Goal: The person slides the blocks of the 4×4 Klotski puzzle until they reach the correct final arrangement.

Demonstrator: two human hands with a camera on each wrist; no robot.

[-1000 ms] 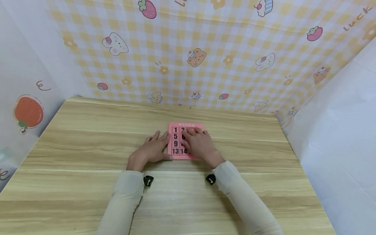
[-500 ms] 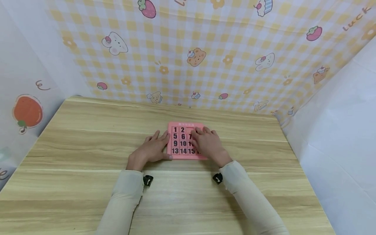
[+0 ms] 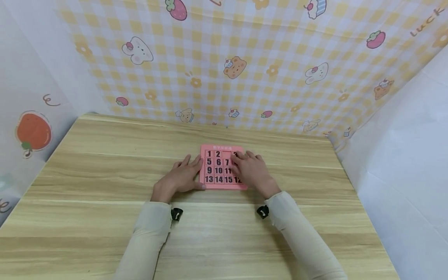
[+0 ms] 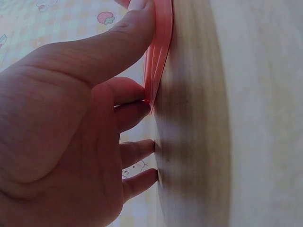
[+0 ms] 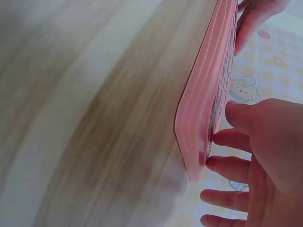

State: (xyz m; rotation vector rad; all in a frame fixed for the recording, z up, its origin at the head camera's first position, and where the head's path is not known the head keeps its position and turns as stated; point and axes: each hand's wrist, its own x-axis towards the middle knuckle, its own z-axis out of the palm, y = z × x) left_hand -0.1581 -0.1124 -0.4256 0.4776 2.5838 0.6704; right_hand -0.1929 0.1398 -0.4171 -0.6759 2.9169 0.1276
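A pink number sliding puzzle (image 3: 224, 187) lies flat on the table, with black numerals on square tiles. Its top row reads 1, 2, a vacant slot (image 3: 226, 154), then a partly covered tile (image 3: 235, 154) that looks like 3. My left hand (image 3: 180, 179) braces the puzzle's near left corner: the thumb lies at the near edge, and two fingers touch the left side. In the left wrist view its other two fingertips reach the tabletop. Over the puzzle's right columns, my right hand (image 3: 252, 169) rests extended fingers on the tiles, hiding some of them.
The wood-grain table (image 3: 105, 155) extends around the puzzle on all sides. Behind it hangs a yellow checked cloth (image 3: 210, 58) with cartoon prints. White sheets (image 3: 409, 155) close off both sides. A black strap piece shows at each wrist.
My right hand has slid rightward across the puzzle, uncovering the third column's tiles and the vacant slot in the top row. My left hand has stayed at the left corner.
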